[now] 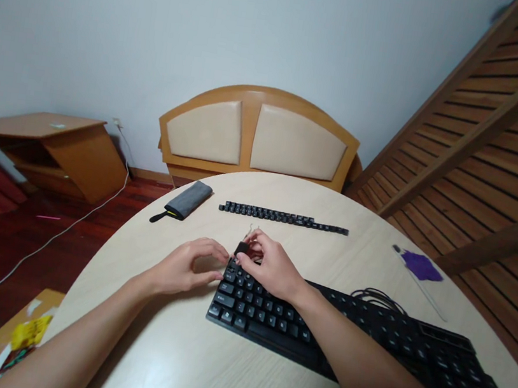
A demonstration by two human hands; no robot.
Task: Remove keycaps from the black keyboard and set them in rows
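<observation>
A black keyboard [268,333] lies slanted on the round table, with keycaps off along its far rows. My left hand [188,266] is at its far left corner, thumb at the side edge and fingers curved; a gap shows between thumb and fingers. Over the same corner, my right hand [273,265] pinches a small black-handled tool [242,249], which looks like a wire keycap puller. Two thin wire ends point away from me. My right forearm covers part of the keyboard. Beyond the hands, several loose black keycaps [268,215] stand lined up in rows.
A grey pouch [189,200] with a black strap lies at the table's far left. On the right are a purple cloth [421,266], a thin white stick-like brush [422,284] and a coiled black cable [379,297]. A padded wooden headboard [248,125] stands behind the table [160,347].
</observation>
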